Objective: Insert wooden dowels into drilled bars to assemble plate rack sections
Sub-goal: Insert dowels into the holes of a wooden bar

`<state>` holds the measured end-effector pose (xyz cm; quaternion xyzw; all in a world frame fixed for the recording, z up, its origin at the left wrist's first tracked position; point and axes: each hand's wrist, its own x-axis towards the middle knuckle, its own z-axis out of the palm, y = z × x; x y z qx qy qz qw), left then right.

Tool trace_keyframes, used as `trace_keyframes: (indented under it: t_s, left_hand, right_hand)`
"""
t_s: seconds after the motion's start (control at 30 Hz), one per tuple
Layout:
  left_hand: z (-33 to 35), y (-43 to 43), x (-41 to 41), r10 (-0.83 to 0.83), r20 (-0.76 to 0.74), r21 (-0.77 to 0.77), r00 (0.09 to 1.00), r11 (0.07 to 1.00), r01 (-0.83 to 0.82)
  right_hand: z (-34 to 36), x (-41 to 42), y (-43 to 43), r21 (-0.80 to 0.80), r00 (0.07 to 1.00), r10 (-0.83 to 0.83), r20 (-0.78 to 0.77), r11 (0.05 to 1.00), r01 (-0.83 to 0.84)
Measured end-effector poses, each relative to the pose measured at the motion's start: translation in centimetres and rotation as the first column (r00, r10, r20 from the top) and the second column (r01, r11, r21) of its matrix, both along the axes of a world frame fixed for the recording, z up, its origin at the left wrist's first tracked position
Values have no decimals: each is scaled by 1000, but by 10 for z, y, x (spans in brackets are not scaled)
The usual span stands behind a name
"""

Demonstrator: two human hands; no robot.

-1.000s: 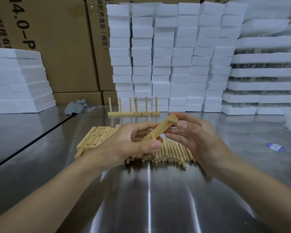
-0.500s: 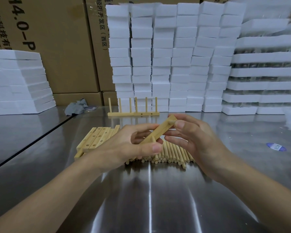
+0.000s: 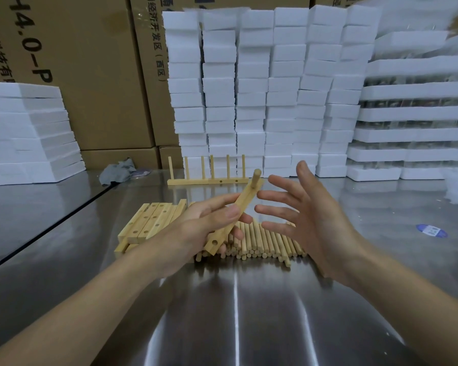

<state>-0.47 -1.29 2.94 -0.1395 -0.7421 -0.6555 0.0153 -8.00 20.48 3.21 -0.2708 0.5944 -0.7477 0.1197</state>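
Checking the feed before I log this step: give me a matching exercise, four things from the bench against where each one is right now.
Things:
1. drilled bar with one dowel
2. loose dowels
3. spare drilled bars
4. finished rack section

Places:
A. standing upright at the far side of the table, before the foam blocks
B. stacked flat on the table, beyond the left forearm
C. gripped in the left hand, raised off the table
D. lying in a row under both hands; the right hand is open

Pairs: 1-C, 2-D, 3-B, 4-A
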Motion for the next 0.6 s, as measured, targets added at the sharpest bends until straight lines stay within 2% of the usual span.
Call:
trace_keyframes:
  t_s: [0.13,0.23,0.6]
  left_hand:
    - [2,2,0,9,31,49,999,999,-11]
    - [3,1,1,23,68,25,997,999,-24]
    - [1,1,-2,36,4,-18,999,999,-36]
  right_hand:
    - [-1,1,-1,39,998,-36,-46,999,38]
    - [-2,3,-1,70,991,-27,-130,997,36]
    - [-2,3,-2,73,980,-52,-192,995,67]
